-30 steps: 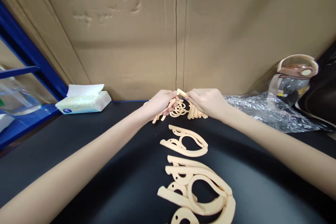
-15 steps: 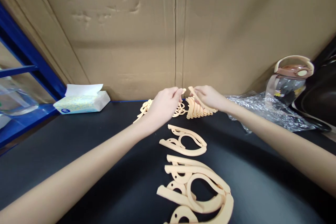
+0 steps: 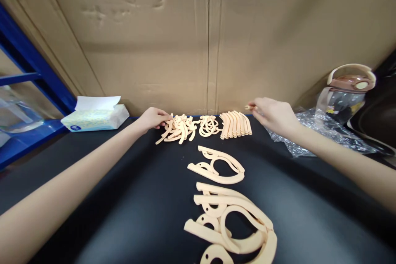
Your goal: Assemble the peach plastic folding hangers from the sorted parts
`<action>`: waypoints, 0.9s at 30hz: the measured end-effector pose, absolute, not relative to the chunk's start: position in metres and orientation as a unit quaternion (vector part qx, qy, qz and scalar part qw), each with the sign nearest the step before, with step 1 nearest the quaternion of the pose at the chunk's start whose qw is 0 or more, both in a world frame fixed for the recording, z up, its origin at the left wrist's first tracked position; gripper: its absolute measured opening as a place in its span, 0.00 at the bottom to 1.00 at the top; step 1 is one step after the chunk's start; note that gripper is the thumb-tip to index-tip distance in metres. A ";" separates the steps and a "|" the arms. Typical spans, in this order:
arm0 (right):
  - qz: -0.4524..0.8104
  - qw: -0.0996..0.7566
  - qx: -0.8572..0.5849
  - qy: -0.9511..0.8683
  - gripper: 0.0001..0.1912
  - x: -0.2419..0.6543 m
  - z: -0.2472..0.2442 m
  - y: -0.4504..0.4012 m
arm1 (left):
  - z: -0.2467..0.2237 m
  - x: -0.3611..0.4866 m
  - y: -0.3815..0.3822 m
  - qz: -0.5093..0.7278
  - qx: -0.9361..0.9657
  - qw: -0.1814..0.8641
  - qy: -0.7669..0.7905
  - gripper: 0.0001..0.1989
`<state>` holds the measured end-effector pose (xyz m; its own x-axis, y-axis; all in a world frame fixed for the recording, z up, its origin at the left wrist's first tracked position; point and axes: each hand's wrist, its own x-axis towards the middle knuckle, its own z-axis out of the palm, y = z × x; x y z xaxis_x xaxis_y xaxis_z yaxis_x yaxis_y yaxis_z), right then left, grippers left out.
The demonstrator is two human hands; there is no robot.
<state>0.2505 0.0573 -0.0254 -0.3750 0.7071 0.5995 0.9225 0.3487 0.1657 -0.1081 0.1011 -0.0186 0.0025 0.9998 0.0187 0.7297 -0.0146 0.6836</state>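
L hand (image 3: 154, 118) is nearest the loose pile (image 3: 181, 123) on the counter (image 3: 133, 214); pile's just R of its fingers, long axes mixed. Fingers part-curled, can't tell if gripping. R hand (image 3: 272, 114), by the strip row's (image 3: 236, 123) R end, pinches a pc (image 3: 247, 107), tip pointing L.

passable: tabletop (image 3: 148, 206) between left forearm (image 3: 83, 177) and hangers (image 3: 232, 201) | blocked: cardboard (image 3: 148, 41) behind, plastic (image 3: 292, 142) right

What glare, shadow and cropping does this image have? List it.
Head view: pale sheen on the black tabletop, dark shadow beside the left forearm, glints on the clear plastic, nearest tan pieces cropped by the bottom edge.
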 end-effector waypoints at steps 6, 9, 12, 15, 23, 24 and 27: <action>-0.292 0.145 -0.461 -0.825 0.14 0.265 -0.059 0.055 | -0.019 -0.110 0.095 0.239 0.715 0.136 0.643 0.11; -0.318 0.135 -0.482 -0.805 0.16 0.264 -0.060 0.054 | -0.016 -0.105 0.078 0.234 0.748 0.068 0.618 0.13; -0.340 0.138 -0.516 -0.774 0.14 0.260 -0.058 0.053 | -0.015 -0.091 0.052 0.214 0.780 0.049 0.586 0.16; -0.314 0.125 -0.536 -0.773 0.10 0.256 -0.057 0.053 | -0.017 -0.076 0.025 0.185 0.811 0.049 0.553 0.15; -0.254 0.126 -0.537 -0.794 0.06 0.251 -0.061 0.049 | -0.038 -0.068 -0.013 0.130 0.890 0.102 0.425 0.16; -0.247 0.129 -0.537 -0.796 0.06 0.251 -0.061 0.049 | -0.041 -0.069 -0.015 0.130 0.890 0.109 0.422 0.17; -0.227 0.137 -0.526 -0.808 0.08 0.251 -0.060 0.047 | -0.049 -0.070 -0.020 0.148 0.894 0.109 0.409 0.18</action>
<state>0.2511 0.0472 -0.0603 -0.4092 0.7885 0.4592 0.9123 0.3438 0.2227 -0.0698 -0.0201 -0.0492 0.6211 0.7640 0.1746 0.6995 -0.6409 0.3162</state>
